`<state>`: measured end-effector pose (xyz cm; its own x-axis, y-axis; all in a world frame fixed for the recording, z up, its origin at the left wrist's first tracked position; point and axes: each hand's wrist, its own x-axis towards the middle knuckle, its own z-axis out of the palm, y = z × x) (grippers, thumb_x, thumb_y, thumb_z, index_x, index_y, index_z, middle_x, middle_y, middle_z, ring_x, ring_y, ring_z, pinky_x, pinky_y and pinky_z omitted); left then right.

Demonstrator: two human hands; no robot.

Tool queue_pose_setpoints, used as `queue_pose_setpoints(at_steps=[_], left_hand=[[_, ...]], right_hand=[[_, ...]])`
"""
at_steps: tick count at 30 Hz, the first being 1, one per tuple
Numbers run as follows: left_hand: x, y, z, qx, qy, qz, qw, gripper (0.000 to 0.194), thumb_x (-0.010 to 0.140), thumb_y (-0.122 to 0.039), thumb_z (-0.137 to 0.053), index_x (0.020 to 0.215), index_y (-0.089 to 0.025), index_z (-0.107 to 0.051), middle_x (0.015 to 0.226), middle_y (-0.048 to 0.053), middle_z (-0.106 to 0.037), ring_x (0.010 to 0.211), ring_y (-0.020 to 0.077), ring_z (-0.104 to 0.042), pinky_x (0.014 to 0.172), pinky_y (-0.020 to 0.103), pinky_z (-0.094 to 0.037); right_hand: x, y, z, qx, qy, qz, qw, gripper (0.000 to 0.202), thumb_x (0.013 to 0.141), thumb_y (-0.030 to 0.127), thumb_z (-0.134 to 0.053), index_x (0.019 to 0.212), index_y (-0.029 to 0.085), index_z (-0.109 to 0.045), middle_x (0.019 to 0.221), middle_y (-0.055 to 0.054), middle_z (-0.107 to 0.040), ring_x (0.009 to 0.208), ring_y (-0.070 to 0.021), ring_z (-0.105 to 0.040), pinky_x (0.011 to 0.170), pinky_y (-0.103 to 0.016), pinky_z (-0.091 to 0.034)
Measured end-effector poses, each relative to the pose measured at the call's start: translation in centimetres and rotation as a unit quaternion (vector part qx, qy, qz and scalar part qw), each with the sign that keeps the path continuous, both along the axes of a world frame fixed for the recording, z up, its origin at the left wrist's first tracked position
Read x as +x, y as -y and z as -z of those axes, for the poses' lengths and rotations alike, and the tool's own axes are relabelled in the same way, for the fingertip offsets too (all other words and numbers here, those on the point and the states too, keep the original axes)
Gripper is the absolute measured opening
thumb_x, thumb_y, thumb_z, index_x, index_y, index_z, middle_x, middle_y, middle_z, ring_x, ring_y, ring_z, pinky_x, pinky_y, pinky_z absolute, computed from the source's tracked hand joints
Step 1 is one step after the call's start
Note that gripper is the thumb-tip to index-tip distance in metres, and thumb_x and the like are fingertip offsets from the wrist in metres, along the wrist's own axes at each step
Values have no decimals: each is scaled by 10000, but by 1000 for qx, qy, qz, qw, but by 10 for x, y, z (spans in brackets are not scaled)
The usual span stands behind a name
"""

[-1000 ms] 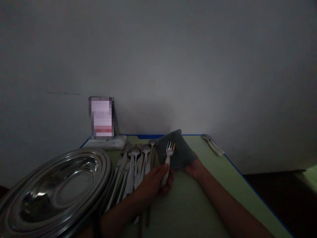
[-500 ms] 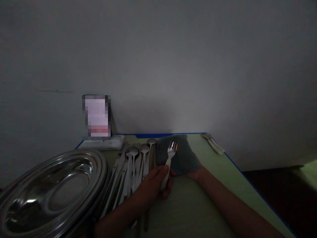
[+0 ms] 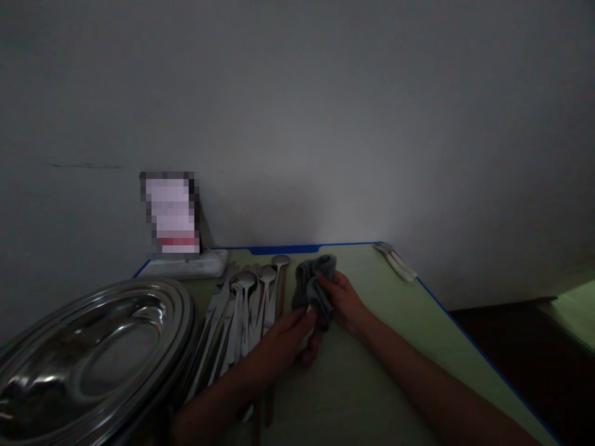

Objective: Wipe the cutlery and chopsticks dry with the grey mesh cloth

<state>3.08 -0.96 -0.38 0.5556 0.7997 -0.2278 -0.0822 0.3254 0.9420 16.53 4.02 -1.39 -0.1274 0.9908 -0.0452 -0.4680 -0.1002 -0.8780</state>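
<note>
My left hand (image 3: 292, 337) is closed round the pale handle of a fork, whose metal head is hidden under a grey cloth (image 3: 316, 285). My right hand (image 3: 341, 297) grips the cloth, which is bunched and folded over the fork. Just left of my hands lie several spoons (image 3: 246, 280), knives and other cutlery in a spread row, with brown chopsticks (image 3: 269, 402) beside them. Two white-handled utensils (image 3: 397, 265) rest near the table's right edge.
Stacked oval metal trays (image 3: 116, 353) fill the table's left side. Behind them, a blurred phone (image 3: 171, 214) leans above a white box (image 3: 186, 264) by the wall. The green table (image 3: 390, 384) has a blue edge.
The cloth was spread on my right hand and now is folded round the fork head, which was bare before. My right hand has moved left and closed on the cloth.
</note>
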Motion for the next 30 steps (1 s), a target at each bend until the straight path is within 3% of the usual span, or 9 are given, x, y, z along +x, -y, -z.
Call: queue_pose_setpoints(at_steps=[3, 8, 14, 19, 26, 30], left_hand=[[0, 1, 1, 8, 8, 18, 1000, 328, 825, -478, -460, 885, -158, -500, 616, -49, -470, 438, 57, -379, 423, 197, -263], [-1, 3, -1, 2, 16, 25, 1000, 299, 840, -454, -455, 902, -165, -502, 611, -60, -455, 417, 46, -367, 407, 186, -261], [-1, 4, 0, -50, 13, -41, 998, 340, 819, -515, -452, 711, -194, -421, 578, -81, -372, 398, 38, -262, 380, 174, -233], [0, 4, 2, -39, 15, -32, 999, 314, 812, -508, -477, 753, -203, -436, 610, -77, -396, 412, 39, -282, 387, 171, -251], [1, 4, -1, -31, 54, -58, 996, 284, 833, -494, -453, 840, -210, -453, 598, -79, -378, 401, 38, -265, 363, 157, -216], [0, 4, 0, -24, 64, -77, 995, 294, 853, -506, -415, 969, -240, -461, 607, -81, -396, 385, 42, -248, 348, 157, -208]], right_hand=[[0, 1, 0, -32, 1, 3, 999, 335, 651, 479, -668, 647, 156, -581, 490, 40, -569, 364, -74, -442, 370, -204, -341], [2, 0, -1, -37, -14, 15, 999, 385, 647, 527, -653, 610, 152, -575, 474, 36, -551, 416, -77, -472, 413, -194, -364], [6, -4, -3, -15, -23, -72, 997, 262, 581, 294, -755, 763, 174, -610, 618, 34, -642, 521, -93, -558, 532, -206, -443], [11, -4, -1, -40, -45, -95, 994, 269, 550, 187, -747, 789, 169, -625, 639, 30, -663, 535, -96, -587, 576, -214, -470], [17, -14, -2, -122, -167, -116, 971, 174, 755, 340, -541, 775, 186, -620, 724, -20, -693, 769, -180, -644, 741, -315, -489], [20, -15, -9, -107, -195, -80, 972, 180, 751, 291, -464, 697, 195, -606, 669, -23, -682, 773, -194, -646, 764, -333, -487]])
